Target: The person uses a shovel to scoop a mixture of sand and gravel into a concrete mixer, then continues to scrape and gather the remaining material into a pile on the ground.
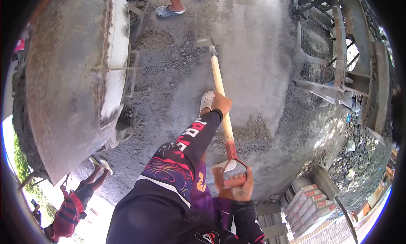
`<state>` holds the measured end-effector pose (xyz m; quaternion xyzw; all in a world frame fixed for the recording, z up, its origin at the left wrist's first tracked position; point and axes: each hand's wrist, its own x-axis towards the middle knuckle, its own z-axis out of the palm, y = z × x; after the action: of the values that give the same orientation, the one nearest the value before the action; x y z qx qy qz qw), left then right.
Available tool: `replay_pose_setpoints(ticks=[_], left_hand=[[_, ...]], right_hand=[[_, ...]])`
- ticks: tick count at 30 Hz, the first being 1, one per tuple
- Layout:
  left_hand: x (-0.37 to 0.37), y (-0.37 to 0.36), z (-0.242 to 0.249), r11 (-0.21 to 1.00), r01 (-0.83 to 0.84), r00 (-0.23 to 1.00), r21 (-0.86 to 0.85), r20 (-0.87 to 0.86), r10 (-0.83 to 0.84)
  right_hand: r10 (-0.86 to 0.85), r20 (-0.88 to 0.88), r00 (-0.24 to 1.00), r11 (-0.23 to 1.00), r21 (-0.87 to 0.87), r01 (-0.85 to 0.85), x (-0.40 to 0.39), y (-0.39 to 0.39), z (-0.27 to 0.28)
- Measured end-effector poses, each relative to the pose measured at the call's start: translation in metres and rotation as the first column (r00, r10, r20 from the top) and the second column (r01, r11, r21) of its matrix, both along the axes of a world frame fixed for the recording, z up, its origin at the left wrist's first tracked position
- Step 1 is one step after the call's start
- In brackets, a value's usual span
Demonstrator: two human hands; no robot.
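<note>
A long-handled shovel [218, 80] slants down from the upper middle of the head view toward my body. Its flat blade [204, 42] rests on the dusty grey ground. My left hand [221, 103] is wrapped round the pale wooden shaft about midway. Lower down, the shaft turns red and ends in a D-shaped handle [234, 182]. Around that grip my right hand [243, 187] has its fingers closed, with the thumb sticking up. Both my feet, in white clogs [207, 101], stand close to the shaft.
A big rusty metal drum or hopper [72, 75] fills the left side. At right stands a metal frame [340, 53]; below it are stacked bags [308, 206] and gravel [359, 163]. Another person's foot [170, 10] is beyond the blade. A person in red [67, 212] stands lower left.
</note>
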<state>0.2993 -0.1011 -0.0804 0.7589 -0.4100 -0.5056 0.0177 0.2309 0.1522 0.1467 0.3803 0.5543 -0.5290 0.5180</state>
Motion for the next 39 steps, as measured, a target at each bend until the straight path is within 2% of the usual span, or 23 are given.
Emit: replay_pose_setpoints(ticks=[4, 6, 7, 10, 12, 15, 18, 20, 22, 23, 24, 25, 26, 27, 28, 29, 31, 32, 34, 35, 36, 38, 39], left_hand=[[-0.028, 0.179, 0.027, 0.998, -0.058, 0.997, 0.004, 0.051, 0.058], [-0.043, 0.275, 0.062, 0.987, -0.107, 0.994, 0.117, -0.022, 0.11], [-0.051, 0.319, 0.087, 0.982, -0.107, 0.993, 0.157, -0.026, 0.113], [-0.073, 0.479, 0.093, 0.959, -0.081, 0.996, 0.272, -0.012, 0.087], [-0.08, 0.57, 0.104, 0.941, -0.078, 0.996, 0.329, -0.018, 0.089], [-0.081, 0.7, 0.097, 0.974, -0.024, 1.0, 0.223, 0.013, 0.022], [-0.071, 0.603, 0.185, 0.8, -0.217, 0.961, 0.56, -0.023, 0.277], [-0.057, 0.56, 0.179, 0.826, -0.252, 0.948, 0.505, -0.043, 0.316], [-0.034, 0.504, 0.164, 0.887, -0.299, 0.928, 0.352, -0.109, 0.357], [-0.021, 0.458, 0.149, 0.913, -0.319, 0.921, 0.255, -0.144, 0.362], [-0.006, 0.408, 0.125, 0.9, -0.394, 0.855, 0.184, -0.286, 0.433], [0.009, 0.355, 0.105, 0.902, -0.392, 0.859, 0.179, -0.28, 0.429], [0.025, 0.298, 0.084, 0.906, -0.406, 0.855, 0.123, -0.298, 0.424], [0.042, 0.239, 0.064, 0.904, -0.421, 0.85, 0.066, -0.319, 0.419], [0.063, 0.176, 0.058, 0.943, -0.329, 0.89, 0.051, -0.318, 0.328], [0.078, 0.124, 0.034, 0.936, -0.352, 0.877, -0.01, -0.352, 0.327], [0.107, 0.038, 0.017, 0.965, -0.254, 0.926, -0.069, -0.306, 0.222], [0.115, 0.014, 0.011, 0.971, -0.226, 0.954, -0.075, -0.217, 0.205], [0.124, 0.026, 0.002, 0.968, -0.236, 0.96, -0.083, -0.174, 0.219], [0.126, 0.037, 0.002, 0.965, -0.239, 0.966, -0.11, -0.13, 0.224], [0.122, 0.065, 0.013, 0.96, -0.276, 0.947, -0.05, -0.182, 0.263], [0.112, 0.126, 0.028, 0.881, -0.425, 0.811, 0.209, -0.346, 0.473], [0.107, 0.133, 0.056, 0.815, -0.421, 0.768, 0.397, -0.321, 0.554]], right_hand=[[0.039, -0.063, 0.997, 0.991, 0.132, -0.031, -0.024, 0.148, 0.055], [0.053, -0.078, 0.996, 0.992, 0.118, -0.043, -0.043, 0.251, 0.074], [0.041, -0.106, 0.994, 0.982, 0.187, -0.02, -0.051, 0.299, 0.089], [-0.003, -0.142, 0.99, 0.92, 0.388, 0.059, -0.051, 0.415, 0.15], [-0.094, -0.108, 0.99, 0.883, 0.45, 0.133, -0.047, 0.511, 0.174], [-0.065, -0.118, 0.991, 0.835, 0.537, 0.119, -0.037, 0.546, 0.219], [0.008, -0.128, 0.992, 0.849, 0.525, 0.061, -0.031, 0.53, 0.224], [0.054, -0.14, 0.989, 0.877, 0.481, 0.02, -0.016, 0.495, 0.215], [0.07, -0.155, 0.985, 0.925, 0.381, -0.006, 0.01, 0.436, 0.184], [0.049, -0.171, 0.984, 0.951, 0.309, 0.006, 0.023, 0.401, 0.159], [0.009, -0.175, 0.984, 0.973, 0.228, 0.032, 0.041, 0.365, 0.132], [-0.078, -0.174, 0.982, 0.984, 0.143, 0.104, 0.052, 0.331, 0.104], [-0.165, -0.159, 0.973, 0.983, 0.059, 0.176, 0.063, 0.297, 0.075], [-0.044, -0.174, 0.984, 0.991, 0.113, 0.064, 0.076, 0.227, 0.056], [-0.05, -0.122, 0.991, 0.994, 0.089, 0.061, 0.086, 0.163, 0.045], [-0.055, -0.07, 0.996, 0.996, 0.071, 0.06, 0.095, 0.112, 0.034], [-0.011, -0.064, 0.998, 0.998, -0.056, 0.007, 0.112, 0.05, -0.001], [-0.01, -0.066, 0.998, 0.999, -0.046, 0.007, 0.115, 0.031, 0.002], [0.03, -0.04, 0.999, 0.997, -0.077, -0.033, 0.114, -0.001, 0.022], [0.045, -0.053, 0.998, 0.999, -0.003, -0.045, 0.112, 0.005, 0.033], [0.066, -0.064, 0.996, 0.996, 0.072, -0.062, 0.103, 0.025, 0.051], [0.081, -0.073, 0.994, 0.979, 0.194, -0.066, 0.08, 0.083, 0.076], [0.238, -0.21, 0.948, 0.931, 0.328, -0.161, 0.074, 0.085, 0.101]])
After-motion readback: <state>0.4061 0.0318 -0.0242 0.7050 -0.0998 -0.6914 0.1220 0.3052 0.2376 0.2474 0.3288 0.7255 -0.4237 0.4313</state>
